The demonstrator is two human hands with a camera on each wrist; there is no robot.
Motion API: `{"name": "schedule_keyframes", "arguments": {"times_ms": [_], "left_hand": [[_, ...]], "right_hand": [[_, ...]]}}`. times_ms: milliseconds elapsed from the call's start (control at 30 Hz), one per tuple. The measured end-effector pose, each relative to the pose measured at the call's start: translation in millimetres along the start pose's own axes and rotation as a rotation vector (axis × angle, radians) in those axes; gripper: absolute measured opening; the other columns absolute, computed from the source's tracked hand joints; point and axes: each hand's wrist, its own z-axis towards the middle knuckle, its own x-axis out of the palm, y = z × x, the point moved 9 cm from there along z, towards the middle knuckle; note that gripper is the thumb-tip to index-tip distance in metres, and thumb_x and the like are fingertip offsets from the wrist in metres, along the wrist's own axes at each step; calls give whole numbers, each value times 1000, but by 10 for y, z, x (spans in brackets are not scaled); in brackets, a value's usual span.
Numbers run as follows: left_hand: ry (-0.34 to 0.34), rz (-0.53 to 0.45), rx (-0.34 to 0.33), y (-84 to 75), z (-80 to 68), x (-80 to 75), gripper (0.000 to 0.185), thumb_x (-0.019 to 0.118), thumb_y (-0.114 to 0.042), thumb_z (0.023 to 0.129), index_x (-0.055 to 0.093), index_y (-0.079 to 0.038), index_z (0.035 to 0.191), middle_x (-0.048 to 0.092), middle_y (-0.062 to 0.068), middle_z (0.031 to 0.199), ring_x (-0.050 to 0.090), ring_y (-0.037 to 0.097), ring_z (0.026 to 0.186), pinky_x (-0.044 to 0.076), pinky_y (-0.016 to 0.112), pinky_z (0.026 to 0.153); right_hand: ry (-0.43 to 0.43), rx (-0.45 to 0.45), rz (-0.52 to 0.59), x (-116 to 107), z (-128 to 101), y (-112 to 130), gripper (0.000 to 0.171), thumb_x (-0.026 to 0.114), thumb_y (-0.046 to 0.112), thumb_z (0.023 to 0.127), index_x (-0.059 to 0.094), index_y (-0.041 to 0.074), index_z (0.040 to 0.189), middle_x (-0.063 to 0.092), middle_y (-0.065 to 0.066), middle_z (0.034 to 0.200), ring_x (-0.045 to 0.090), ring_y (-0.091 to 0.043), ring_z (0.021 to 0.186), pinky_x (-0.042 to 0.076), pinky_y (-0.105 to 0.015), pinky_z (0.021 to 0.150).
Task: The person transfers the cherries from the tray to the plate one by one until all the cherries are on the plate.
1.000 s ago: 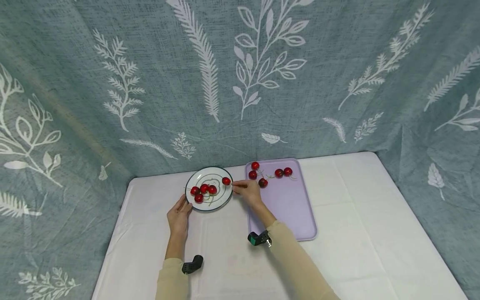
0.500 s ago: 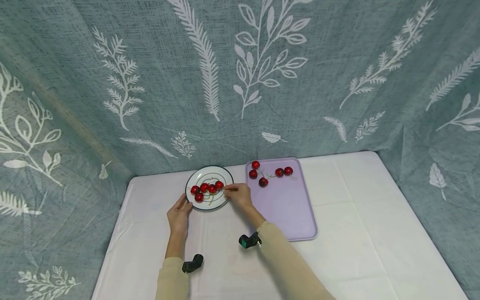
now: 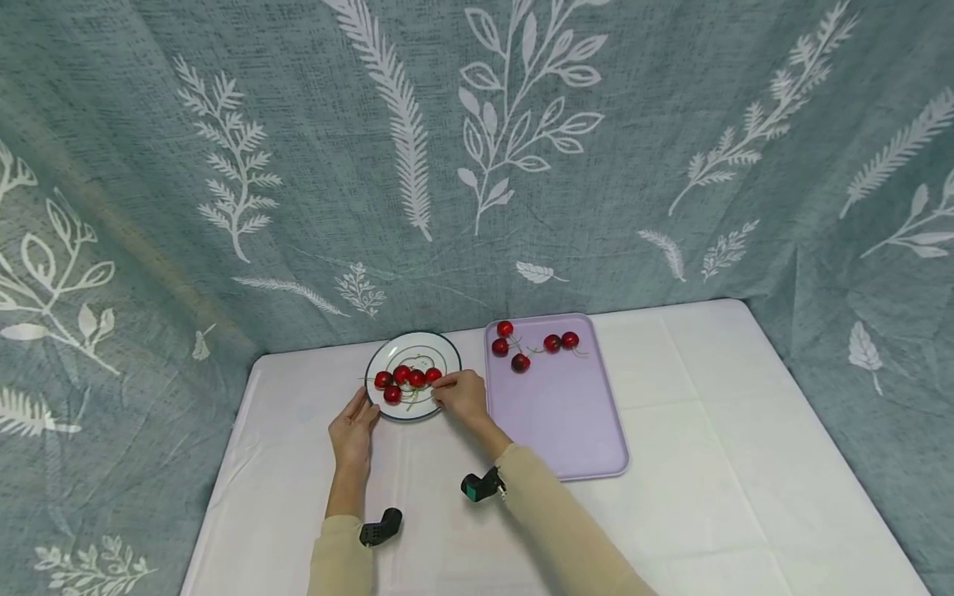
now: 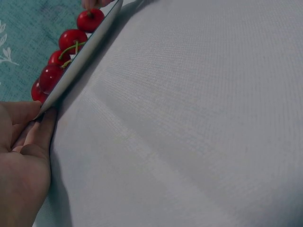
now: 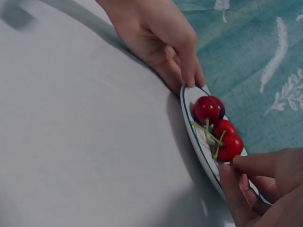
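Note:
A white plate (image 3: pixel 412 335) with a dark rim holds several red cherries (image 3: pixel 401 375) in a row. My right hand (image 3: pixel 440 386) is at the plate's right edge, thumb and forefinger pinched on the stem of the rightmost cherry (image 3: pixel 433 374), which rests on the plate. The right wrist view shows that pinch (image 5: pixel 234 165) beside the cherry (image 5: pixel 231 146). My left hand (image 3: pixel 354 426) lies on the table with straight fingers touching the plate's near-left rim (image 4: pixel 90 45). The left hand (image 4: pixel 23 161) holds nothing.
A lilac tray (image 3: pixel 566 422) lies right of the plate with several more cherries (image 3: pixel 552 343) at its far end. A white cloth (image 3: pixel 708 463) covers the table. A teal leaf-print curtain (image 3: pixel 477 165) hangs close behind.
My right hand carried a cherry leftward from the plate's right rim and set it down beside the others. The left hand stayed at the plate's rim.

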Motion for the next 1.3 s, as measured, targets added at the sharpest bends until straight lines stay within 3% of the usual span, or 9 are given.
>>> {"name": "schedule_keyframes", "arguments": {"times_ms": [433,700,1067,1300], "left_hand": [[7,-16,9,-20,-18,21,56,54,7,93,39,1,147,38,16,152,41,24,138,47,20,101],[-3,-34,5,-25,-37,32,56,53,9,93,38,2,147,38,18,152,40,25,138,46,19,102],[-8,-20,20,-13,-34,2,56,54,7,93,39,1,147,38,18,151,41,25,138,47,18,101],[2,-8,12,-2,-23,5,56,53,6,94,39,0,147,39,16,151,41,24,138,47,19,101]], "right_hand": [[18,-17,-86,131,-71,81,5,75,3,77,79,3,80,70,-1,63,54,0,53,42,-11,48],[36,-57,-111,148,-62,98,5,75,4,79,79,2,81,71,-3,64,56,0,56,44,-12,52],[192,-30,52,203,-44,46,10,73,0,83,76,-5,91,74,-14,82,68,-10,68,56,-13,61],[236,-51,3,123,-33,71,11,73,3,85,77,-3,94,75,-12,89,60,-3,70,49,-11,62]]}}
